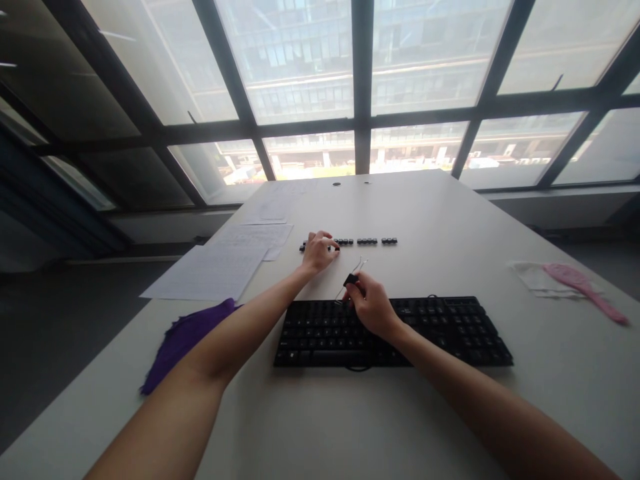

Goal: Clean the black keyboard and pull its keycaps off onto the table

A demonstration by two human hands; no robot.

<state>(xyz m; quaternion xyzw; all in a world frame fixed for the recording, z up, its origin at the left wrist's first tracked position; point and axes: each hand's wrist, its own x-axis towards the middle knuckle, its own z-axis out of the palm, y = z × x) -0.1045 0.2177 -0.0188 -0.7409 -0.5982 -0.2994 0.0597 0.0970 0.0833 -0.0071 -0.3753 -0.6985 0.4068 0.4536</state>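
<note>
A black full-size keyboard (430, 330) lies flat on the white table. Above its upper rows, my right hand (373, 307) is closed around the black grip of a keycap puller (351, 279), whose thin wire prongs stick out at both ends. The lower prongs hang close to the top row of keys; whether they touch is too small to tell. Farther up the table, my left hand (319, 253) pinches a small black keycap (337, 249) at the row of removed keycaps. More loose keycaps (367, 241) lie in short groups to its right, and a few are partly hidden by that hand.
Sheets of white paper (207, 270) lie to the left, with a purple cloth (187, 337) below them beside my left forearm. At the right edge, a pink brush (583, 283) rests on a white cloth (533, 279). Large windows (300, 60) stand behind the table.
</note>
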